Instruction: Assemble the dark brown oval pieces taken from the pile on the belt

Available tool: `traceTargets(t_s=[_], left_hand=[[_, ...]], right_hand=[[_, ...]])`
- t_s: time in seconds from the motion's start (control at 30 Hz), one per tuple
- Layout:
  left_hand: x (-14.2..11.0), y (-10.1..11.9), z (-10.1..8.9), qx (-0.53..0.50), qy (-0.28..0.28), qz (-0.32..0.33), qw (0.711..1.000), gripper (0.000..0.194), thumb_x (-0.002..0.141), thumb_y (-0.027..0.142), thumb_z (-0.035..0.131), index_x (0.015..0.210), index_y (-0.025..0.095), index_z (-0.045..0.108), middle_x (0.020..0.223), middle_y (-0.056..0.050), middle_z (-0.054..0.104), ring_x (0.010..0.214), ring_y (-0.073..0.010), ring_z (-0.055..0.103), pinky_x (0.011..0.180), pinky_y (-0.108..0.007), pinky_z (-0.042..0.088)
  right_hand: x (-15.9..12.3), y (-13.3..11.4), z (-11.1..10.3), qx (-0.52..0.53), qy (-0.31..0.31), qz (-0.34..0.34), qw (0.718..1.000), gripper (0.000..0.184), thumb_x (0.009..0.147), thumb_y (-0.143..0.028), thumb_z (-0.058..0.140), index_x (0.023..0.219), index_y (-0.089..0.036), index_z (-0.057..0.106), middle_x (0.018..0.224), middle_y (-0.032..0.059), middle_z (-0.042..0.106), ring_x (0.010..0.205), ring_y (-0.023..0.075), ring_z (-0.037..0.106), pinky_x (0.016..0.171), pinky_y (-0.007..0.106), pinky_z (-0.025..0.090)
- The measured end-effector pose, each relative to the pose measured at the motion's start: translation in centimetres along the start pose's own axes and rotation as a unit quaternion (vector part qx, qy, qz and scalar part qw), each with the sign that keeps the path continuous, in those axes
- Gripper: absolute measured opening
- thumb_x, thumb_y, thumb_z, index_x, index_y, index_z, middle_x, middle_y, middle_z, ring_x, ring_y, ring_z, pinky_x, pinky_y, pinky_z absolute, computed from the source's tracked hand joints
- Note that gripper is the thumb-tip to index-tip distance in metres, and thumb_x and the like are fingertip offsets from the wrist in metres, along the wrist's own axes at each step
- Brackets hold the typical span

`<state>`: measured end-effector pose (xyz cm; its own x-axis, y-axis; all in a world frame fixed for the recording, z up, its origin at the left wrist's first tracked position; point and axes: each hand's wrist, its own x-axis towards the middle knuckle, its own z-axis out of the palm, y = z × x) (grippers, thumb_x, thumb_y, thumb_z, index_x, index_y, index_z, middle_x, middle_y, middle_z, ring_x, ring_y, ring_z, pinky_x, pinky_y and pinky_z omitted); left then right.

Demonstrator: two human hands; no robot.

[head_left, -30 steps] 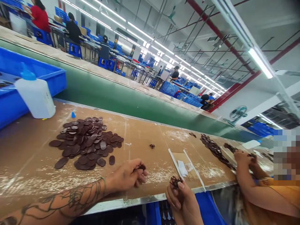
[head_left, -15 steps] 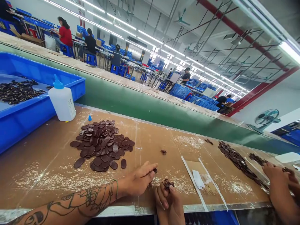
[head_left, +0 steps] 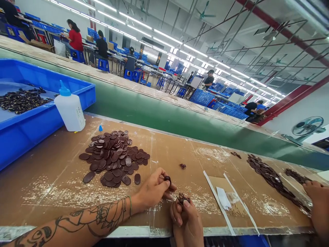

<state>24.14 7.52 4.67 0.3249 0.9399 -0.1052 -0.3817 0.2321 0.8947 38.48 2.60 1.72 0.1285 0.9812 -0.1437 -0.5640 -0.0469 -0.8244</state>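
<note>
Head cam: clump [head_left: 183, 198] in R hand [head_left: 187, 221], partly hidden

Light: It was bright and white, and it came from long ceiling lights [head_left: 195, 50] in rows.
Shadows: They were soft and faint, just small dark bits beside the brown discs [head_left: 113, 161].
Shine: A little white glare sat on the discs and the brown table top [head_left: 51, 171].
Edges: The picture bent there, so the red roof beam [head_left: 285, 33] looked curved.
Blur: There was not much, and things looked clear.
</note>
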Motion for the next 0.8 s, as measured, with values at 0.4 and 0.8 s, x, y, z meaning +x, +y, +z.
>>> traceTargets(t_s=[0.4,0.8], left_hand=[[0.2,0.7,-0.8,0.049,-0.001,0.035,0.998,0.037,0.076,0.044,0.079,0.091,0.018,0.057,0.073,0.003,0.059,0.057,-0.0085,0.05,0.051,-0.021,0.041],[0.5,-0.7,-0.9,0.032,-0.019,0.016,0.999,0.051,0.087,0.064,0.065,0.092,0.023,0.036,0.087,-0.007,0.071,0.075,-0.0198,0.072,0.07,-0.037,0.06]], right_hand=[[0.0,-0.3,-0.1,0.01,0.004,0.014,1.0,0.033,0.074,-0.044,0.086,0.07,-0.019,0.065,0.058,-0.0036,0.052,0.043,0.0043,0.028,0.045,0.023,0.022],[0.4,0.4,1.3,-0.002,0.057,-0.04,0.998,0.045,0.077,-0.049,0.083,0.063,-0.02,0.053,0.054,-0.0061,0.042,0.048,0.0078,0.032,0.047,0.022,0.033]])
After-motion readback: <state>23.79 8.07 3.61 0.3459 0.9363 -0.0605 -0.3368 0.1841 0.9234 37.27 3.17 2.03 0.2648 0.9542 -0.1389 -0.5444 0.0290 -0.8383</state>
